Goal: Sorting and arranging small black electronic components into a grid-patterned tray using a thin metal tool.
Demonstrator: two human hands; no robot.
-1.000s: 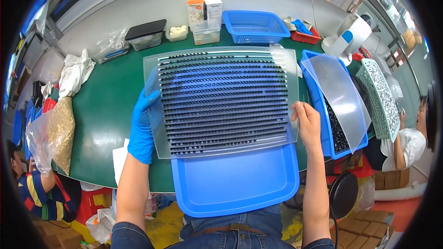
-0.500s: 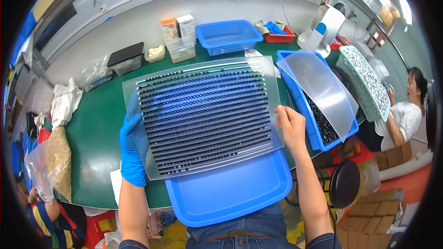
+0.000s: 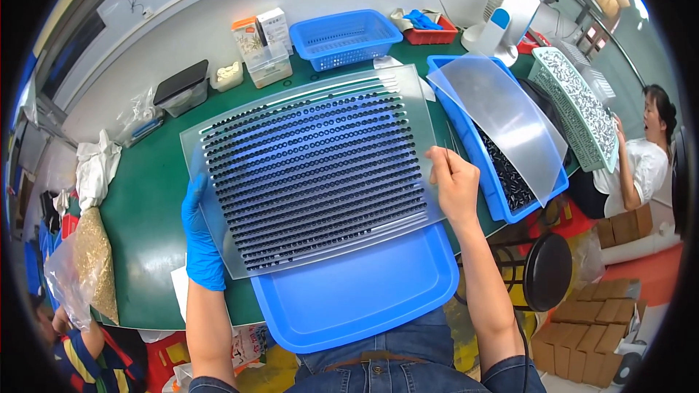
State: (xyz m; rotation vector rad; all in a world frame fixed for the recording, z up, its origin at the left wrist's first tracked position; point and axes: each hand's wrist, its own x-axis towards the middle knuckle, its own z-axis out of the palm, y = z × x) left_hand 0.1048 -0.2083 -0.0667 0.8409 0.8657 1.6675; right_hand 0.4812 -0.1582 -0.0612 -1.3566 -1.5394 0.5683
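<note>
Head view: my gloved left hand (image 3: 202, 236) and bare right hand (image 3: 453, 188) have fingers closed on the slotted sorting plate (image 3: 317, 167); I'd keep it level over the blue tray (image 3: 364, 295).

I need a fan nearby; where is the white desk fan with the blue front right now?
In the head view, the white desk fan stands at the table's far right, behind the blue bin and beside the red tray.

Glowing bright and even under overhead light; glaring softly off the frosted sheet (image 3: 502, 120); casting faint shadows on the green tabletop (image 3: 145, 196); bending straight edges toward the black fisheye rim; staying sharp centrally, softening outward.
</note>
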